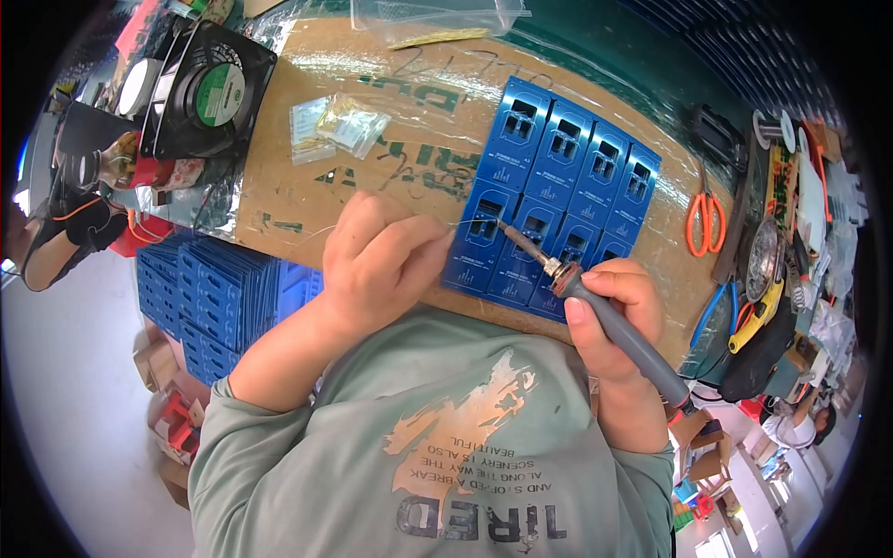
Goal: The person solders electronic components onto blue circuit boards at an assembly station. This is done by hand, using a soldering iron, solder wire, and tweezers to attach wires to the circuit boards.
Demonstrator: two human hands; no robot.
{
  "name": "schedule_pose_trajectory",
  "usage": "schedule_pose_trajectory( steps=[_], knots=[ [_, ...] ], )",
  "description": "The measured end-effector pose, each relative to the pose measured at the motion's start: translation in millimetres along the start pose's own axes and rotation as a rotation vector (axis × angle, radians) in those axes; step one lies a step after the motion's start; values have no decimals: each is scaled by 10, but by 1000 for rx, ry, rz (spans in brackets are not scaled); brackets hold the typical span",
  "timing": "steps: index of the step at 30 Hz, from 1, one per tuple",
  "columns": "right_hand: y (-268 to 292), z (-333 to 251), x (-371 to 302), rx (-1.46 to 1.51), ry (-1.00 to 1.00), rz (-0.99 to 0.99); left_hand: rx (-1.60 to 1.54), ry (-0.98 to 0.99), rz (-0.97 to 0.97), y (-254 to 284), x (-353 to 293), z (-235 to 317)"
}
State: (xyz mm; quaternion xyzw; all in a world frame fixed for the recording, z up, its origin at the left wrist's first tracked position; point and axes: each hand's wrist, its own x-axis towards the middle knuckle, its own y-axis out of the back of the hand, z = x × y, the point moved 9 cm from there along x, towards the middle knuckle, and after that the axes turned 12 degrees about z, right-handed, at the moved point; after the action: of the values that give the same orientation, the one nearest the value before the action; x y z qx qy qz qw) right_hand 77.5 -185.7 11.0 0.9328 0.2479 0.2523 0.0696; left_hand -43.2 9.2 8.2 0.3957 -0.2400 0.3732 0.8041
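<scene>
A blue circuit board panel (553, 197), divided into several units with cut-out windows, lies on a brown cardboard sheet (307, 214). My right hand (616, 312) is closed round the grey handle of a soldering iron (614, 335). The iron's tip meets the board beside the cut-out of a near-left unit. From my left hand (386, 251), pinched shut just left of the board, a thin solder wire (465, 222) runs to the spot by the iron's tip. The wire's loose end trails left over the cardboard.
Small clear bags of pins (339, 126) lie on the cardboard's far part. A black fan (209, 91) stands at left, above stacked blue panels (209, 298). Orange-handled scissors (706, 223), blue-handled pliers (714, 312) and a yellow cutter (757, 321) lie at right. A clear plastic tray (437, 17) sits beyond.
</scene>
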Motion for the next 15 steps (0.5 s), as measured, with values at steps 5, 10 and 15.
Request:
schedule_pose_trajectory(
  steps=[5, 10, 15],
  knots=[
    [-8, -5, 3, -19, 33, -18, -5, -27, 4, -15, -10, 6],
    [-29, -36, 16, -21, 53, -42, -6, -28, -2, -15, -10, 6],
    [-38, -62, 20, -33, 66, -52, -12, -28, -10, -20, -8, 6]
  ],
)
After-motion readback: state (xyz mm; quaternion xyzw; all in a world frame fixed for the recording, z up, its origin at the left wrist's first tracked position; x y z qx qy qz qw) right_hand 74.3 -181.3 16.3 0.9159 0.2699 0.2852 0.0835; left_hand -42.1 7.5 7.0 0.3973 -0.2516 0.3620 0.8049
